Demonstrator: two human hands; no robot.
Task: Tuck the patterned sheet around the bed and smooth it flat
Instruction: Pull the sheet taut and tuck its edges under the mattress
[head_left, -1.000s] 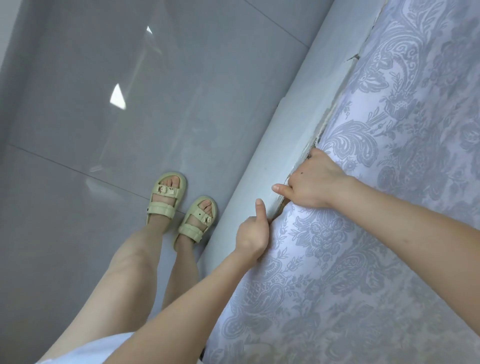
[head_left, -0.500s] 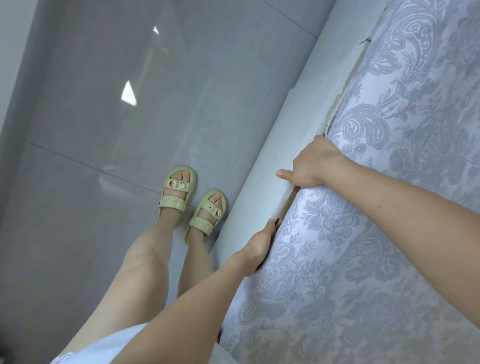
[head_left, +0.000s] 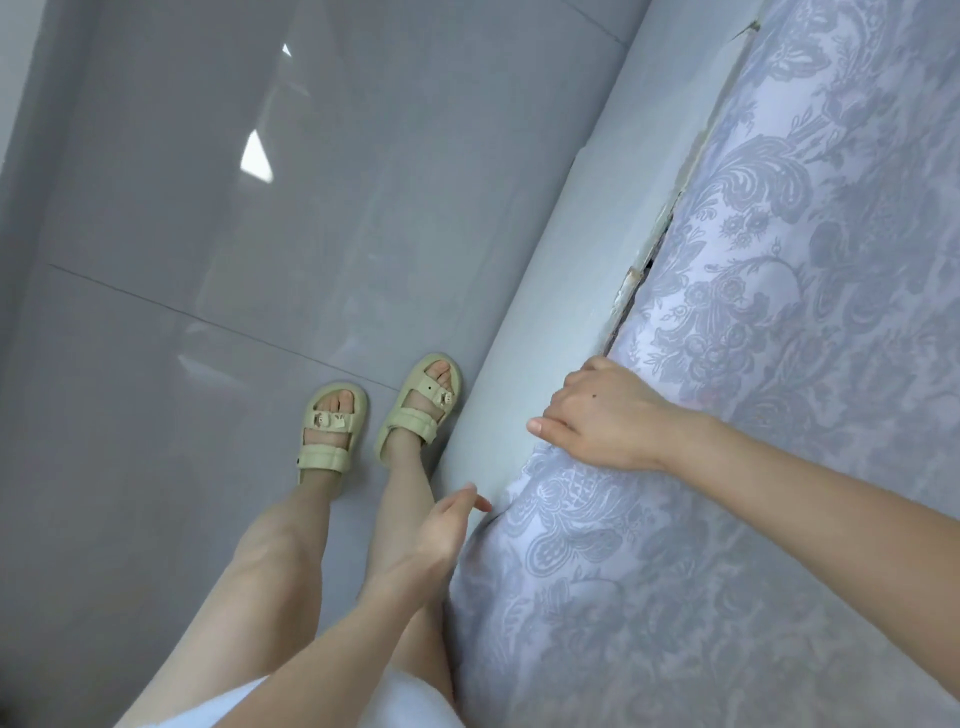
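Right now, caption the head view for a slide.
Right hand grips patterned sheet at bed frame; left hand open beside it.

Right hand (head_left: 608, 415) curled over patterned sheet (head_left: 779, 493) edge

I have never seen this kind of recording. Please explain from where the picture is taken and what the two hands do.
There is no machine: a person wears a camera on the head, so you look down along their own arms and legs. On the right lies a bed covered with the patterned sheet; beside it runs the pale bed frame, then the glossy tiled floor, where the person stands in green sandals. The right hand bends over the sheet's edge, its fingertips hidden in the gap by the frame, so a grip cannot be confirmed. The left hand is open, holding nothing, near that edge.
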